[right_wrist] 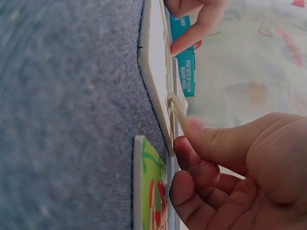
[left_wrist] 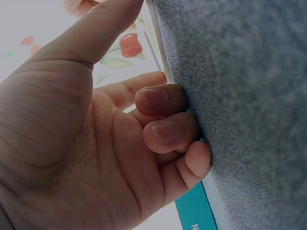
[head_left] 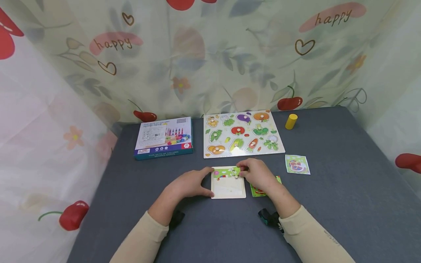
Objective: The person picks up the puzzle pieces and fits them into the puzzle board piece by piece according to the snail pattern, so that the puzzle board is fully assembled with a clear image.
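A small wooden puzzle tray (head_left: 228, 190) lies on the table, with green puzzle pieces (head_left: 222, 173) along its far edge and a bare pale floor nearer. My left hand (head_left: 189, 182) holds the tray's left side, forefinger at the far corner and thumb at the near one. In the left wrist view the other fingers of this hand (left_wrist: 110, 143) curl close to the tabletop. My right hand (head_left: 258, 175) pinches a puzzle piece (right_wrist: 178, 112) between thumb and forefinger, tilted over the tray's far right corner. Under the right wrist lies a green picture card (right_wrist: 151, 187), partly hidden.
Behind the tray lies a white board (head_left: 243, 135) with vegetable pictures. A flat box (head_left: 164, 138) sits at the back left. On the right are a yellow cylinder (head_left: 291, 121) and another picture card (head_left: 297, 164). A printed curtain (head_left: 210, 73) hangs behind the table.
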